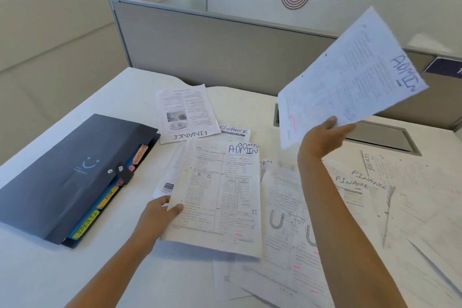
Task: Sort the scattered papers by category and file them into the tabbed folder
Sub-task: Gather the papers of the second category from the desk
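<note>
Smooth white desk [40,270], thin rectangular papers [217,195]

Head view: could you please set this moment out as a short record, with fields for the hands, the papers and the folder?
left hand: pinches the left edge of the lower ADMIN sheet
right hand: holds the raised ADMIN sheet above the desk
folder: dark, lying at left; tabs read ADMIN, HR, SPORTS
loose papers: FINANCE sheet behind; other papers marked FINANCE and SPORTS at right
</note>
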`<state>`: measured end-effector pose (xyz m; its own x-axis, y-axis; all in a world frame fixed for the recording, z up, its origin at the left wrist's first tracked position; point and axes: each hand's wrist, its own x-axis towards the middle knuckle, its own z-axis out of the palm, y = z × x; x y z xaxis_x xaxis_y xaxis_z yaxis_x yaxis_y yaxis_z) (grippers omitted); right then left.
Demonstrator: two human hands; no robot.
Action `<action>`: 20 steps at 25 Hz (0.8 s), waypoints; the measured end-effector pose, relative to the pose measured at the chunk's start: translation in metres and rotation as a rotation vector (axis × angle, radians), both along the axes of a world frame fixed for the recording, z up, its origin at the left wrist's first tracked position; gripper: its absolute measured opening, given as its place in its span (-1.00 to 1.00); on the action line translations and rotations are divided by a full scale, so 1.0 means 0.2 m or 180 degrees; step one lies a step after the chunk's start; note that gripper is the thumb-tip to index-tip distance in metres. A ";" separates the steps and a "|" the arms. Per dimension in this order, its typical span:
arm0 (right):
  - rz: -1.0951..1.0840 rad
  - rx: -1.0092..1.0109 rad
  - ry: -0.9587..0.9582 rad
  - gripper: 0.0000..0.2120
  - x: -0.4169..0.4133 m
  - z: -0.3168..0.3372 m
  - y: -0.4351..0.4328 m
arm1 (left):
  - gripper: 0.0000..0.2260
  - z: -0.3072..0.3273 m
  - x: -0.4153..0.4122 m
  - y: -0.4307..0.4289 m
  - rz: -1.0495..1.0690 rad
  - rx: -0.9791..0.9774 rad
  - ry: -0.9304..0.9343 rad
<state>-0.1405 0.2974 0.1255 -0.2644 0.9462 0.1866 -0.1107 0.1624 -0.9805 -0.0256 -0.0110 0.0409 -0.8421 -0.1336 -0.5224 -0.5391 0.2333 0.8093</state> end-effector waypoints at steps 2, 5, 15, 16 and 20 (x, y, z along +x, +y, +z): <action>0.0438 -0.0649 -0.0009 -0.63 0.05 0.00 -0.04 | -0.91 0.01 0.00 0.01 -0.0137 0.0026 0.0018; 0.1775 -0.1894 -0.0157 -0.65 0.13 -0.10 -0.12 | -0.88 0.00 0.01 0.01 -0.0308 0.0000 0.0029; 0.2900 0.0694 -0.2854 -0.69 0.54 -0.41 -0.30 | -0.54 0.00 0.05 -0.03 0.0220 0.0821 -0.0435; 0.2780 0.0821 -0.2737 -0.61 0.57 -0.42 -0.31 | -0.55 0.00 0.05 -0.02 0.0151 0.0748 -0.0441; 0.2094 0.1330 -0.2338 -0.48 0.65 -0.40 -0.26 | -0.81 -0.06 0.02 0.00 -0.0534 0.0092 -0.0015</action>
